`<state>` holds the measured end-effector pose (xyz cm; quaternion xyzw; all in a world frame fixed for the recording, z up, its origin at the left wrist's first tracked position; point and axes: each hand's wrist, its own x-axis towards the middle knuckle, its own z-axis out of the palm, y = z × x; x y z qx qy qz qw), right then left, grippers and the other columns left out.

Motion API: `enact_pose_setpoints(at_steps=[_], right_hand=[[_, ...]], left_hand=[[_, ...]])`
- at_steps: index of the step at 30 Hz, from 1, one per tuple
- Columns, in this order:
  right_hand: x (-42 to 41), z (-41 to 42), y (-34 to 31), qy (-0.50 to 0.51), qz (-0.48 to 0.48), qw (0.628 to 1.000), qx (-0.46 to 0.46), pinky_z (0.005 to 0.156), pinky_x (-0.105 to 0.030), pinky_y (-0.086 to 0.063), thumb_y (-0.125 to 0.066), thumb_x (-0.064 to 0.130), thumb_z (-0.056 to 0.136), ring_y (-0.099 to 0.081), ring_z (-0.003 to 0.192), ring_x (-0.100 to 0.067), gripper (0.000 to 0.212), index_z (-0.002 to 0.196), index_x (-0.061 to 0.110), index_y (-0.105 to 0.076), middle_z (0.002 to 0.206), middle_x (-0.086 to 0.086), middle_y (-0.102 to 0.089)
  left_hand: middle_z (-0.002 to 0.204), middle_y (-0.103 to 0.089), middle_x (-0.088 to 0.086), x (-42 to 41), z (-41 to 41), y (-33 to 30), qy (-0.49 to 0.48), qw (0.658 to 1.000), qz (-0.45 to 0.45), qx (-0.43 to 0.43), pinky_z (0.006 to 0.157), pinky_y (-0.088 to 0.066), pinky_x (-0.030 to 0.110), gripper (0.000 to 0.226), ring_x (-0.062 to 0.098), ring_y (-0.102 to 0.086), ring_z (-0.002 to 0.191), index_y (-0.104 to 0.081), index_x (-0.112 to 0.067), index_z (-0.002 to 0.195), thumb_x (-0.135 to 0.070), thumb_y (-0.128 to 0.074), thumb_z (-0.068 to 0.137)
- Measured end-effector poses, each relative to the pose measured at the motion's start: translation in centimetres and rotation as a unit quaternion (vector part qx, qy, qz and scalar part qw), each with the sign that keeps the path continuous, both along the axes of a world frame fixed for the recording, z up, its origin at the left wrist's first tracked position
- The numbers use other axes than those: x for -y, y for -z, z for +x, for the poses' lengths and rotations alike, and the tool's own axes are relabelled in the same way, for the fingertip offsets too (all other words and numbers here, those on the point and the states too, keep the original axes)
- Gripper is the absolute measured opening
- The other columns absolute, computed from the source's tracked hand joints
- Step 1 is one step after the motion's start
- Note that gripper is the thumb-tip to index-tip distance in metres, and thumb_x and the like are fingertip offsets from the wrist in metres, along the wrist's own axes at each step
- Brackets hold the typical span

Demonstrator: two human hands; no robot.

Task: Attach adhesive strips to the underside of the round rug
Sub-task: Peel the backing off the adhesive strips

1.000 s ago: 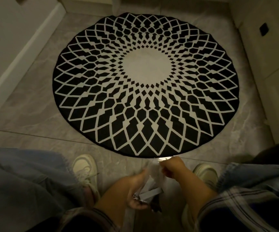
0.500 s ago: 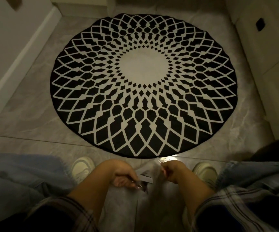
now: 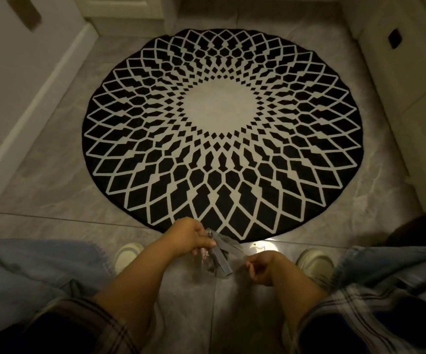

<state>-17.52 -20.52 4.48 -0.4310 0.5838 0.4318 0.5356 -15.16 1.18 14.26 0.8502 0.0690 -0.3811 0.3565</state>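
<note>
Head view, only view available. Left hand [image 3: 194, 236] closed around a small bundle of flat grey adhesive strips [image 3: 221, 254] together with what looks like a crinkled clear plastic wrapper [image 3: 203, 261], held just off the near edge of the rug. Right hand [image 3: 260, 267] is curled into a loose fist beside the bundle; it may pinch the tip of one strip or a bit of film, but blur prevents confirmation, so cannot tell what, if anything, it grips. Round rug with black-and-cream diamond lattice and plain cream centre [image 3: 222, 129] lies flat, pattern side up, on the floor. Its underside is not visible anywhere; no edge is folded back. Judgement on progress: early stage. Strips appear in hand and being sorted or unwrapped; none seen attached. Remaining: separate a strip, turn or fold back the rug, press strips onto the backing, probably peel liners, then lay it flat again. Surface: glossy grey marbled floor tiles [image 3: 43, 190] with thin grout lines, one running just nearer than the rug's near edge; a bright reflection sits by that edge. Room: narrow, dim, warm light. White baseboard and wall [image 3: 28, 103] left of the rug, pale cabinet fronts [image 3: 411, 72] right of it. Two pale shoes [image 3: 127, 254] and blue denim legs flank the hands, nearer than the rug.
</note>
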Motion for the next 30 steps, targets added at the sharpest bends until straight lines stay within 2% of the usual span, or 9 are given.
enact_pose_setpoints(at_steps=[3, 5, 9, 16, 20, 22, 25, 27, 30], right_hand=[[-0.1, 0.0, -0.4, 0.006, 0.016, 1.0, -0.012, 0.046, -0.024, -0.05, -0.068, 0.001, 0.083, -0.055, 0.06, -0.015, 0.014, 0.096, -0.003, -0.068, 0.077, -0.016, -0.058], [-0.1, 0.0, -0.6, 0.018, 0.023, 0.999, -0.018, 0.04, -0.026, -0.05, -0.066, -0.001, 0.084, -0.054, 0.06, -0.015, 0.011, 0.095, -0.003, -0.066, 0.077, -0.016, -0.057], [-0.2, -0.3, -0.6, 0.037, 0.027, 0.999, -0.015, 0.054, -0.024, -0.05, -0.065, 0.001, 0.086, -0.052, 0.063, -0.016, 0.01, 0.094, -0.005, -0.066, 0.085, -0.016, -0.059], [-0.5, -0.1, -0.6, -0.002, 0.019, 1.0, 0.009, 0.056, -0.022, -0.047, -0.065, 0.011, 0.088, -0.052, 0.06, -0.015, 0.014, 0.092, -0.003, -0.065, 0.075, -0.013, -0.059], [-0.8, 0.5, -1.1, 0.01, 0.036, 0.999, 0.019, 0.061, -0.021, -0.05, -0.069, 0.012, 0.086, -0.056, 0.062, -0.013, 0.016, 0.088, -0.003, -0.065, 0.074, -0.014, -0.062], [-0.9, 0.4, -1.1, -0.041, 0.015, 0.999, 0.029, 0.066, -0.02, -0.048, -0.067, 0.019, 0.088, -0.054, 0.062, -0.013, 0.021, 0.085, -0.002, -0.065, 0.075, -0.012, -0.061], [-1.0, 0.2, -1.2, -0.098, 0.008, 0.994, 0.042, 0.057, -0.02, -0.043, -0.067, 0.022, 0.087, -0.051, 0.06, -0.013, 0.022, 0.082, 0.001, -0.065, 0.077, -0.01, -0.062], [-0.9, 0.3, -1.3, -0.139, -0.005, 0.989, 0.052, 0.066, -0.024, -0.048, -0.071, 0.019, 0.083, -0.056, 0.068, -0.017, 0.019, 0.087, 0.001, -0.067, 0.088, -0.013, -0.065], [-0.8, 0.3, -1.6, -0.203, -0.03, 0.976, 0.077, 0.078, -0.028, -0.049, -0.073, 0.024, 0.079, -0.055, 0.074, -0.02, 0.026, 0.096, 0.004, -0.067, 0.095, -0.013, -0.064]], left_hand=[[0.065, -0.066, 0.0, -0.1, -0.4, -0.1, 0.019, 1.0, 0.01, 0.014, 0.067, -0.05, 0.023, 0.022, 0.008, -0.064, 0.062, -0.056, -0.017, 0.072, -0.029, -0.071, 0.083], [0.063, -0.064, -0.001, 0.0, -0.6, -0.2, 0.043, 0.998, 0.03, 0.017, 0.075, -0.051, 0.027, 0.026, 0.009, -0.063, 0.062, -0.053, -0.017, 0.07, -0.033, -0.07, 0.083], [0.06, -0.063, -0.003, 0.1, -0.8, -0.2, 0.063, 0.998, 0.02, 0.011, 0.089, -0.05, 0.036, 0.028, 0.009, -0.063, 0.065, -0.057, -0.02, 0.068, -0.039, -0.064, 0.087], [0.07, -0.065, -0.003, 0.8, -0.3, -1.1, 0.108, 0.994, -0.013, 0.009, 0.076, -0.054, 0.026, 0.019, 0.006, -0.064, 0.069, -0.062, -0.02, 0.07, -0.029, -0.076, 0.077], [0.072, -0.064, -0.002, 0.6, 0.3, -0.9, 0.115, 0.993, 0.012, -0.018, 0.072, -0.05, 0.025, 0.012, 0.01, -0.063, 0.071, -0.063, -0.018, 0.073, -0.016, -0.067, 0.084], [0.075, -0.062, -0.002, 0.4, 0.0, -0.4, 0.098, 0.995, 0.023, -0.02, 0.07, -0.048, 0.024, 0.013, 0.01, -0.06, 0.07, -0.063, -0.018, 0.077, -0.015, -0.059, 0.089], [0.089, -0.063, 0.002, 0.1, -0.2, 0.4, 0.037, 0.999, 0.024, 0.013, 0.081, -0.053, 0.034, 0.015, 0.016, -0.062, 0.081, -0.062, -0.018, 0.093, -0.023, -0.048, 0.096], [0.093, -0.063, 0.002, 0.0, -0.1, 0.7, 0.042, 0.997, 0.054, 0.037, 0.087, -0.052, 0.04, 0.022, 0.019, -0.062, 0.086, -0.061, -0.019, 0.098, -0.031, -0.042, 0.099], [0.088, -0.063, -0.001, -0.1, -0.2, 0.7, 0.046, 0.992, 0.088, 0.082, 0.084, -0.051, 0.038, 0.028, 0.015, -0.061, 0.082, -0.06, -0.021, 0.094, -0.037, -0.038, 0.1]])
